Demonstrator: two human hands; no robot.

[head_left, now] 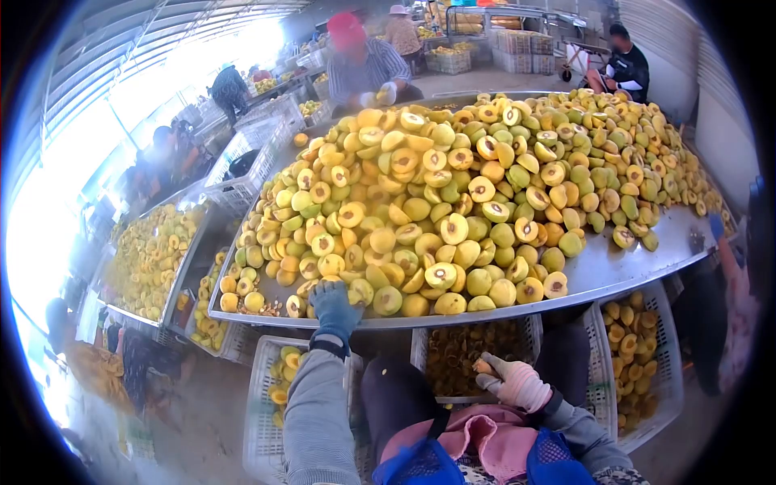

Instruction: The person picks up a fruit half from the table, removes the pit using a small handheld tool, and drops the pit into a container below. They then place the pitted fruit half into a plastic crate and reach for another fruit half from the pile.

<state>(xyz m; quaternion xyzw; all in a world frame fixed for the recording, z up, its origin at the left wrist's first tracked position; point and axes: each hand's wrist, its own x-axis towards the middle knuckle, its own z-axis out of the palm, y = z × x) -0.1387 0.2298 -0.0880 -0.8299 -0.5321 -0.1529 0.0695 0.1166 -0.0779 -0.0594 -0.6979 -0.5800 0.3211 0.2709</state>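
A large heap of halved yellow-green fruit (453,229) covers the metal table (638,263). At the table's near edge my left hand (335,309), in a grey-blue glove, rests against the fruit; its fingertips are hidden, so I cannot make out a hold. My right hand (517,383), in a pale glove with a pink cuff, is closed near my lap on a small brownish-orange thing too small to name. Below it lies a crate (419,347) of brown pits and scraps.
White crates (263,404) with fruit stand at my left and a crate of fruit halves (671,356) at my right. A person in a striped shirt (356,77) works across the table. Another tray of fruit (198,234) stands at the left; a seated person (629,69) is at the back right.
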